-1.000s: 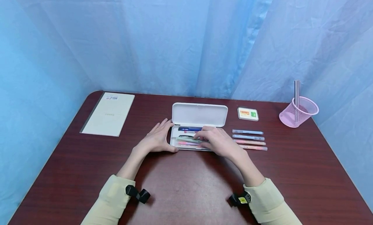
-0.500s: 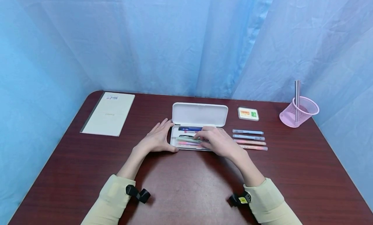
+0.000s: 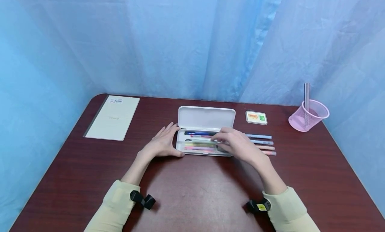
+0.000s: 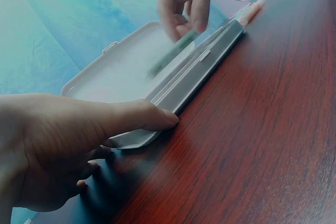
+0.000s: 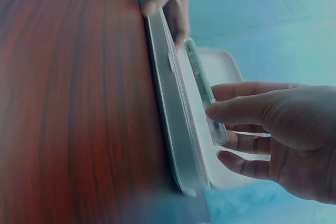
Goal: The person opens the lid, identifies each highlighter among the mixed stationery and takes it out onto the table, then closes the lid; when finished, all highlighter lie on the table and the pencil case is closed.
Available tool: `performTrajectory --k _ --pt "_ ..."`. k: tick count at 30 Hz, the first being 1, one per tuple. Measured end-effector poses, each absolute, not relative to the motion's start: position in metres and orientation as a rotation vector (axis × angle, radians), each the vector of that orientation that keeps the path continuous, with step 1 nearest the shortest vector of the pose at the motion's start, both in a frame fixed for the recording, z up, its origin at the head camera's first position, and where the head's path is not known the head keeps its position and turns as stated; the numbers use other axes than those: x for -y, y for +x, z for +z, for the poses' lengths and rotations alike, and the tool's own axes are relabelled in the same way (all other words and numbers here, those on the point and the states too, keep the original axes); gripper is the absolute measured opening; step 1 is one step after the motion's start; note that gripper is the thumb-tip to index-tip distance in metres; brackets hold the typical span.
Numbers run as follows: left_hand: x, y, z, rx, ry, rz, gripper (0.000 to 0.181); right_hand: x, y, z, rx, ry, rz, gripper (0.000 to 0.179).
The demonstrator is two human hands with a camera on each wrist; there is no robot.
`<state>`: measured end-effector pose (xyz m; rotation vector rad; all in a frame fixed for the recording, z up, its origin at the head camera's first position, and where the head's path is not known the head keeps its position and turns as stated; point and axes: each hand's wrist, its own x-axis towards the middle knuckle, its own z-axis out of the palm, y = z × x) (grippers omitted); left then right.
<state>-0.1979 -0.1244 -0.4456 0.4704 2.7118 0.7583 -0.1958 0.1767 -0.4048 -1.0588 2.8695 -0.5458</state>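
Note:
A white pencil case (image 3: 206, 118) lies with its lid up in the middle of the table. My left hand (image 3: 160, 141) grips its left end, thumb along the front edge and fingers reaching to the hinge side. In the right wrist view, my right hand (image 5: 294, 129) pinches a green pen (image 5: 197, 72) with a clear end between thumb and fingers, above the tray. The left wrist view shows this pen tilted over the case. Inside lie a dark blue pen (image 3: 194, 133) and several pink and other pens; my right hand covers part of the tray.
Two light blue pens (image 3: 260, 136) and two orange ones (image 3: 267, 147) lie right of the case, partly behind my right hand. A small clear card box (image 3: 256, 117) lies farther back. A pink mesh cup (image 3: 297, 121) holds striped sticks; a notebook (image 3: 112, 120) lies left.
My right hand has moved to the right and raised the green pen from among the others in the case. The left hand has stayed at the case's left end.

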Motion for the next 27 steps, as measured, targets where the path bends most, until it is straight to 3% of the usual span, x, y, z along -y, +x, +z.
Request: performTrajectory --k 12,27 --pt "0.124 -0.198 -0.446 -2.709 0.46 0.744 0.103 -0.254 -0.189 -0.407 -2.924 -0.997 -0.586 0.031" --pt "0.126 -0.198 -0.447 -2.714 0.459 0.739 0.104 -0.313 -0.18 -0.406 -2.968 -1.141 -0.608 0.036"
